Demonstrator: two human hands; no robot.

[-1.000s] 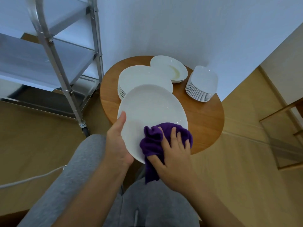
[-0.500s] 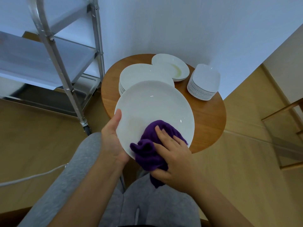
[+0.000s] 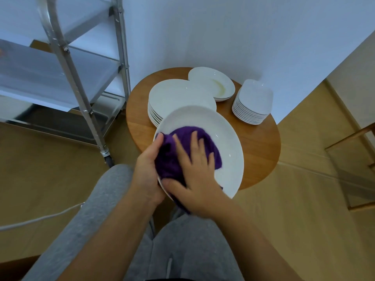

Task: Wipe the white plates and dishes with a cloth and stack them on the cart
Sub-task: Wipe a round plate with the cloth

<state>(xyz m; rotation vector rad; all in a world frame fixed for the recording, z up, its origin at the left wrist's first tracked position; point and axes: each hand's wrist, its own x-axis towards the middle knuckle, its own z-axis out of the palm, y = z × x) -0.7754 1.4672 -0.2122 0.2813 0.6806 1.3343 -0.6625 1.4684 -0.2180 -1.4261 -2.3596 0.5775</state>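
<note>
— Where is the plate (image 3: 219, 130) we are wiping?

— We hold it tilted in the air, above the near edge of the round desk (image 3: 257, 145) and over our grey-trousered knees. Our left hand (image 3: 149, 171) grips its left rim, thumb curled over the edge and touching the cloth (image 3: 194, 142).

— And the other hand?

— Our right hand (image 3: 197, 169) lies flat on the purple cloth, fingers spread and straight, pressing it against the plate's face. The cloth covers the left part of the plate, and a fold of it hangs below the lower rim. The two hands are close together, nearly touching at the plate's lower left edge.

— What else do we see?

— On the desk behind the plate stands a stack of large plates (image 3: 172, 96). Beyond it sits a shallow dish (image 3: 213, 84) with a yellowish smear, and to the right a stack of square dishes (image 3: 253, 102). The metal cart (image 3: 67, 55) stands to our left, well apart from the held plate.
</note>
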